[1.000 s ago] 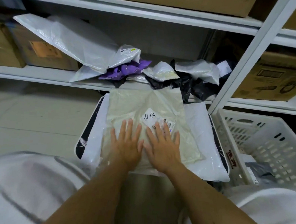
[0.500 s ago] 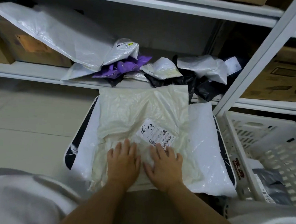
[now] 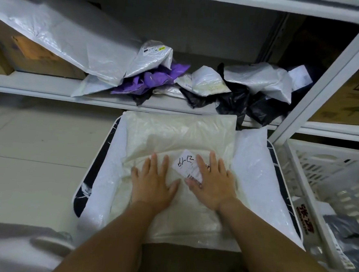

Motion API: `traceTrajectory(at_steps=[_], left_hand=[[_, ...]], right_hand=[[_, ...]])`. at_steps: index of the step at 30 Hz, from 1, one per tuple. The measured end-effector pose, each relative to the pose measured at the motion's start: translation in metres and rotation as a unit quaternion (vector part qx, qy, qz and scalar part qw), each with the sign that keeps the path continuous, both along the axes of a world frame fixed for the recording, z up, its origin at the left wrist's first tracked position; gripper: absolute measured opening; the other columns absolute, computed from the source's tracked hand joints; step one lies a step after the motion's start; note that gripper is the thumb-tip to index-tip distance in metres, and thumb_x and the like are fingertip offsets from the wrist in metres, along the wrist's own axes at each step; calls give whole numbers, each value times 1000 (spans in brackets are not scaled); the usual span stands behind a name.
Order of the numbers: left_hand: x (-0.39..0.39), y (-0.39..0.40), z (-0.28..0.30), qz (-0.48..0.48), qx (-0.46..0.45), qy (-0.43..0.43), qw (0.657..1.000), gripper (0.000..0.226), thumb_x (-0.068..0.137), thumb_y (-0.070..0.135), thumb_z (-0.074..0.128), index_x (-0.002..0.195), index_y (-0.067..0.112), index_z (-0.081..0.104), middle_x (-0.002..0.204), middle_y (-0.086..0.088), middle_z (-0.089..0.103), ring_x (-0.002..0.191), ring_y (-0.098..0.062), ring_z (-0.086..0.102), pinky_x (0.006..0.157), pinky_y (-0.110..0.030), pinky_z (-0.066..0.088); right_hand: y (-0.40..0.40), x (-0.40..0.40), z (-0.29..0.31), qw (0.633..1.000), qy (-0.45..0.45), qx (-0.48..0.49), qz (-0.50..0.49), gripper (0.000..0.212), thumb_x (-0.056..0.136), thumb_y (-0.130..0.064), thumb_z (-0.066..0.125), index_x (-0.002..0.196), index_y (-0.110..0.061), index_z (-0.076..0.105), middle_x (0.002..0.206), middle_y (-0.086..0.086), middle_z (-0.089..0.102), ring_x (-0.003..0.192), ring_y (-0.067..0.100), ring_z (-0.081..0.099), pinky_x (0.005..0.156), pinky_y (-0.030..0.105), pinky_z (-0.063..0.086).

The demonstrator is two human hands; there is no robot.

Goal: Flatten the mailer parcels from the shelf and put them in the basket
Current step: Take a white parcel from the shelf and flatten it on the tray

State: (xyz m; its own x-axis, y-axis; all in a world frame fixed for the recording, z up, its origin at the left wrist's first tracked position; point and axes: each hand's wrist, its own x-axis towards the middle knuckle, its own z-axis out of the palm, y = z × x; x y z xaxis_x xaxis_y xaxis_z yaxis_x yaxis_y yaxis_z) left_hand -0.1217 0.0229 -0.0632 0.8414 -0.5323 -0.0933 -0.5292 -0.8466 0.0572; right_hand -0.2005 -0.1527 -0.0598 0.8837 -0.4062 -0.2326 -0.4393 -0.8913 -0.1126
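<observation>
Pressing flat-fingered, gripping nothing: left hand (image 3: 152, 182) and right hand (image 3: 213, 181) on cream mailer (image 3: 180, 136), label (image 3: 188, 165) half covered (print illegible), basket (image 3: 329, 167) cut off right.

Wore light grey trousers (image 3: 13, 249) with a darker stripe; had 2 bare forearms, no sleeves showing.

- Left hand (image 3: 153, 184) laid flat, palm down, fingers straight and slightly spread, thumb angled out toward the right.
- Right hand (image 3: 212, 183) likewise flat and palm down, fingers extended forward, thumb reaching inward toward the left.
- Hands side by side, thumbs near each other but apart.
- Both forearms bare, stretched forward from the lower edge of view, converging slightly toward the wrists.
</observation>
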Motion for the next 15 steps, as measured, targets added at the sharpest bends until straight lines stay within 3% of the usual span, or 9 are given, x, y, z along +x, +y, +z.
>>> traceTrajectory(at_steps=[2, 3, 5, 7, 9, 11, 12, 15], left_hand=[[7, -7, 8, 46, -31, -27, 998, 71, 90, 61, 17, 151, 23, 19, 151, -7, 32, 130, -29, 36, 103, -49, 29], [13, -13, 15, 67, -48, -45, 996, 63, 91, 55, 22, 143, 21, 34, 138, -7, 44, 120, -28, 42, 97, -46, 32], [27, -29, 30, 81, -60, -88, 991, 47, 91, 46, 30, 121, 19, 54, 116, -7, 51, 109, -27, 45, 91, -42, 33], [37, -44, 39, 30, -29, -121, 992, 44, 91, 43, 31, 120, 18, 52, 125, -11, 46, 123, -31, 36, 102, -46, 27], [43, -53, 34, -50, 13, -98, 994, 58, 94, 49, 22, 144, 21, 27, 156, -12, 16, 144, -36, 6, 113, -58, 9], [53, -53, 22, -70, 33, -33, 996, 64, 94, 59, 10, 151, 35, -4, 160, 0, -11, 145, -38, -14, 111, -66, 1], [58, -51, 15, -62, 38, 2, 997, 64, 92, 64, 7, 149, 40, -10, 160, 3, -16, 144, -39, -17, 110, -67, 0], [67, -47, 7, -27, 32, 78, 996, 69, 84, 76, 4, 146, 50, -11, 159, 4, -18, 143, -38, -19, 110, -67, -1]], right_hand=[[-3, 2, 5, 998, -29, -28, -47, 78, 86, -77, 19, 151, -35, 11, 155, 11, 22, 138, 32, 25, 105, 49, 29], [-4, 6, 8, 994, -59, -54, -73, 67, 90, -69, 22, 144, -30, 26, 141, 10, 42, 126, 29, 39, 97, 46, 34], [-6, 19, 18, 980, -120, -125, -102, 47, 94, -55, 27, 123, -24, 48, 115, 5, 56, 107, 25, 47, 88, 42, 35], [-6, 37, 27, 967, -185, -160, -66, 41, 92, -47, 31, 113, -23, 57, 115, 4, 54, 111, 25, 46, 93, 44, 34], [-6, 55, 30, 971, -201, -124, 39, 46, 93, -49, 30, 128, -28, 50, 143, 6, 42, 136, 31, 32, 107, 52, 27], [-10, 64, 23, 987, -113, -58, 95, 54, 97, -57, 21, 148, -40, 23, 162, 0, 9, 149, 31, 0, 115, 59, 8], [-15, 66, 16, 994, -60, -26, 84, 57, 96, -62, 16, 150, -45, 11, 163, -4, -3, 148, 31, -10, 115, 60, 1], [-24, 67, 6, 999, 6, 45, 12, 62, 91, -72, 11, 149, -52, 1, 162, -8, -13, 147, 33, -16, 115, 60, -2]])
